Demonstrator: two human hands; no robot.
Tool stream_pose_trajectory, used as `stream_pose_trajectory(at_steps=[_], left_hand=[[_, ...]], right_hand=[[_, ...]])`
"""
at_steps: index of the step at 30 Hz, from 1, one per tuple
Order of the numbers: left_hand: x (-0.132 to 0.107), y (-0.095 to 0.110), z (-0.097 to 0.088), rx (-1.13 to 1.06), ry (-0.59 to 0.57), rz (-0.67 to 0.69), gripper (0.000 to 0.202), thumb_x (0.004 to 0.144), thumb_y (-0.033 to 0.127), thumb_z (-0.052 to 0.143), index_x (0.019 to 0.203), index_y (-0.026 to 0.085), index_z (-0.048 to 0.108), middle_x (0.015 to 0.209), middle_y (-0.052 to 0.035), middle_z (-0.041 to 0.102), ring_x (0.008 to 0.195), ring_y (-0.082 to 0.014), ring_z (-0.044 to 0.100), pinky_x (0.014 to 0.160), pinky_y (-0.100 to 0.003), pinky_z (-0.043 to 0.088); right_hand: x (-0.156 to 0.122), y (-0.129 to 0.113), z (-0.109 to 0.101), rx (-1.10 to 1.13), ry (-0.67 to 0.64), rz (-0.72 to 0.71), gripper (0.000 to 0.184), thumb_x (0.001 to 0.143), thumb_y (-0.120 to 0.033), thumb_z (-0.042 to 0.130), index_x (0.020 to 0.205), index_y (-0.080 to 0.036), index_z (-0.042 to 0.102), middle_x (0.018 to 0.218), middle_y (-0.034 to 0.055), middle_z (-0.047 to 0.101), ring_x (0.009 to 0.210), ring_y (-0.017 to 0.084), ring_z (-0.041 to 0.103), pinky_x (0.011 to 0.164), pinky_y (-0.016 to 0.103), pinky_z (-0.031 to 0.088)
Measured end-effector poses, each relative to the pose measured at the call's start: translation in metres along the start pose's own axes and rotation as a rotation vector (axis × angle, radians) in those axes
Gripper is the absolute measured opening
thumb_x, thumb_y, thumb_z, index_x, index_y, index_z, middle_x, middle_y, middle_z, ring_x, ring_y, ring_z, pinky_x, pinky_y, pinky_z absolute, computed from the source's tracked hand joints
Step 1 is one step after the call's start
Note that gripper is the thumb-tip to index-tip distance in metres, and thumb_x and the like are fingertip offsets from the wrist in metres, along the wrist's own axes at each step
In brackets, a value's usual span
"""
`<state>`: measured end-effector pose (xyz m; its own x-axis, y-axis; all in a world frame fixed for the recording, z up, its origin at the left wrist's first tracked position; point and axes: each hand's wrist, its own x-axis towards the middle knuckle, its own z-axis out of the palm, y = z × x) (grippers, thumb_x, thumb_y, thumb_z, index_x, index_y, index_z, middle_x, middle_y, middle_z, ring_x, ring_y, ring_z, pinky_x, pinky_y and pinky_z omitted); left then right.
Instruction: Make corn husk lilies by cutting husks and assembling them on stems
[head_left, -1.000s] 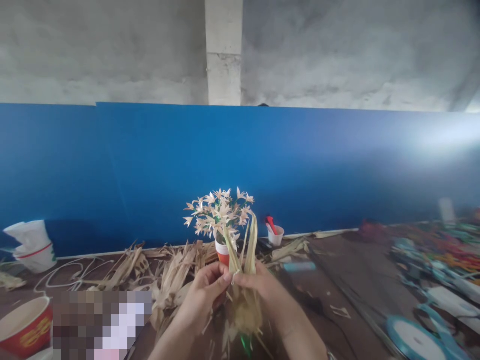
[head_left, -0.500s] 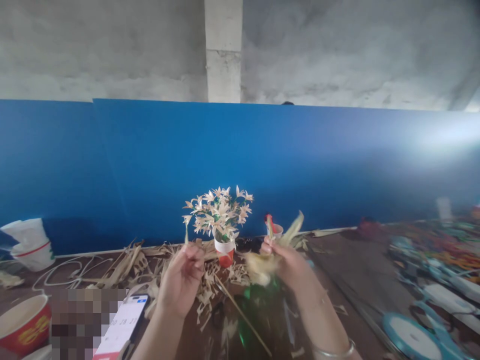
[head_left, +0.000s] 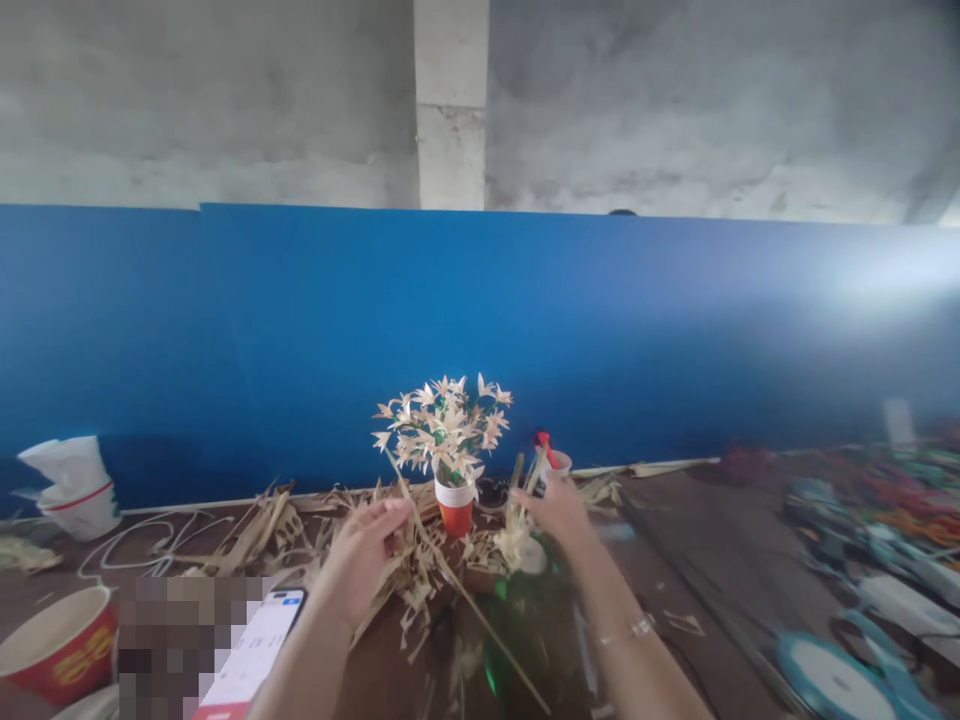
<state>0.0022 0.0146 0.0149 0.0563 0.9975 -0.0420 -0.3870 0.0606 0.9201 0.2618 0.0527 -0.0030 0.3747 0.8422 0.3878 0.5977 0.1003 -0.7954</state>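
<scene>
My left hand [head_left: 367,560] is raised left of the potted flowers, thumb and fingers pinched on a thin pale husk strip [head_left: 397,472] that slants up to the left. My right hand [head_left: 561,512] reaches forward with fingers stretched out, beside a bundle of pale dried husk [head_left: 516,540] low over the table. Whether the fingertips touch the bundle is hard to see. Between my hands stands a red and white pot [head_left: 455,512] of cream husk flowers [head_left: 448,425]. Just beyond my right hand is a small cup [head_left: 559,463] with something red [head_left: 543,442] in it.
Husk scraps [head_left: 259,535] litter the table before a blue partition [head_left: 337,320]. At left are a phone [head_left: 251,650], white cable [head_left: 161,545], red paper bowl [head_left: 71,650] and white cup [head_left: 79,510]. A thin stick [head_left: 491,635] lies in front; a ribbon spool [head_left: 836,680] is at right.
My right hand has moved forward and lowered the husk bundle it gripped, and its fingers have loosened. My left hand has dropped slightly, its strip now tilting left.
</scene>
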Motion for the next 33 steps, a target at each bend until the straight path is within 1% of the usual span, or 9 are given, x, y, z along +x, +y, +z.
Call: stream_pose_trajectory(at_steps=[2,3,6,9,13,19,23,28,33], left_hand=[[-0.002,-0.008,0.007,0.091,0.013,0.031,0.022,0.066,0.033,0.075,0.070,0.014,0.065,0.064,0.0019,0.060,0.056,-0.0077,0.050,0.053,-0.018,0.038],[-0.004,-0.009,0.010,0.137,0.000,0.030,0.024,0.065,0.036,0.074,0.070,0.014,0.065,0.061,0.0029,0.059,0.054,-0.0074,0.048,0.052,-0.019,0.036],[-0.011,-0.009,0.020,0.263,-0.056,0.042,0.027,0.065,0.040,0.073,0.065,0.014,0.065,0.054,0.0039,0.054,0.050,-0.0078,0.044,0.050,-0.020,0.033],[-0.015,-0.008,0.028,0.383,-0.111,0.104,0.024,0.068,0.038,0.069,0.064,0.015,0.066,0.061,0.0003,0.060,0.059,-0.0123,0.052,0.058,-0.023,0.039],[-0.014,-0.011,0.031,0.583,-0.113,0.286,0.018,0.070,0.031,0.065,0.060,0.016,0.066,0.074,-0.0041,0.066,0.074,-0.0184,0.059,0.069,-0.027,0.043],[-0.013,-0.012,0.030,0.808,-0.072,0.392,0.012,0.068,0.024,0.059,0.061,0.019,0.066,0.080,-0.0054,0.067,0.073,-0.0199,0.060,0.060,-0.028,0.042],[-0.012,-0.016,0.028,0.876,-0.061,0.505,0.012,0.069,0.018,0.056,0.064,0.020,0.066,0.080,-0.0043,0.067,0.076,-0.0199,0.061,0.066,-0.029,0.045],[-0.012,-0.023,0.029,0.954,0.033,0.636,0.011,0.067,0.017,0.055,0.059,0.020,0.062,0.079,-0.0052,0.067,0.079,-0.0217,0.061,0.071,-0.032,0.045],[-0.008,-0.010,0.021,0.913,0.173,0.554,0.010,0.065,0.023,0.056,0.057,0.021,0.062,0.074,-0.0047,0.069,0.070,-0.0213,0.061,0.064,-0.030,0.045]], right_hand=[[-0.008,-0.015,0.000,-0.022,0.042,-0.012,0.022,0.067,-0.033,0.063,0.081,-0.016,0.066,0.089,0.0126,0.065,0.090,0.030,0.058,0.081,0.041,0.041],[-0.015,-0.023,0.000,0.004,-0.003,-0.028,0.022,0.073,-0.035,0.058,0.079,-0.016,0.066,0.083,0.0103,0.066,0.082,0.026,0.060,0.077,0.038,0.042],[-0.043,-0.047,0.000,0.226,-0.452,-0.042,0.031,0.078,-0.044,0.055,0.079,-0.017,0.070,0.067,0.0040,0.067,0.064,0.020,0.059,0.060,0.028,0.043],[-0.065,-0.062,0.005,0.358,-0.598,-0.068,0.027,0.077,-0.037,0.059,0.087,-0.016,0.073,0.077,0.0039,0.071,0.071,0.019,0.061,0.062,0.026,0.044],[-0.072,-0.065,0.011,0.292,-0.560,-0.051,0.021,0.074,-0.029,0.059,0.080,-0.014,0.073,0.071,0.0038,0.071,0.060,0.015,0.057,0.055,0.023,0.041],[-0.071,-0.068,0.007,0.216,-0.529,-0.086,0.016,0.072,-0.023,0.057,0.067,-0.014,0.069,0.062,0.0018,0.067,0.055,0.012,0.054,0.050,0.020,0.035],[-0.074,-0.070,0.008,0.176,-0.484,-0.165,0.013,0.073,-0.019,0.056,0.065,-0.015,0.066,0.061,0.0004,0.064,0.058,0.013,0.054,0.054,0.021,0.035],[-0.084,-0.071,0.017,0.006,-0.236,-0.440,0.013,0.069,-0.009,0.055,0.060,-0.017,0.057,0.066,0.0007,0.059,0.069,0.015,0.052,0.062,0.025,0.035],[-0.077,-0.072,0.007,0.022,-0.071,-0.528,0.014,0.071,-0.008,0.049,0.063,-0.018,0.054,0.067,0.0019,0.057,0.070,0.016,0.052,0.064,0.026,0.039]])
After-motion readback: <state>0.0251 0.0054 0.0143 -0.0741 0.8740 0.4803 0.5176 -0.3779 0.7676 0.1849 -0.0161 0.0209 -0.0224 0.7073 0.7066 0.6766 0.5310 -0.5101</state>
